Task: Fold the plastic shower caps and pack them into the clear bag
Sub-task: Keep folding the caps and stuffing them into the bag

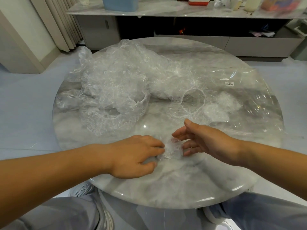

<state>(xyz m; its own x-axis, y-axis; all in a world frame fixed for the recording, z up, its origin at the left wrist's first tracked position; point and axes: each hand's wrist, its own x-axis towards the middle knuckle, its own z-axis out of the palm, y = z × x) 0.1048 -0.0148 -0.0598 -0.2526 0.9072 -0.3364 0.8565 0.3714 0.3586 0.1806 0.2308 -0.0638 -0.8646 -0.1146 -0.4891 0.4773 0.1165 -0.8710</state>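
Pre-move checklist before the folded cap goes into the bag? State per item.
1. Folded shower cap compact: ok, a small wad on the table.
2. Left hand controls it: ok, fingers press its left side.
3. Right hand grip: not ok, fingers spread open beside the wad.
4. Clear bag within view: ok, flat at the right with a barcode label.
5. Bag mouth open: cannot tell, the film is transparent.
6. Path to the bag: not ok, an unfolded cap lies between.
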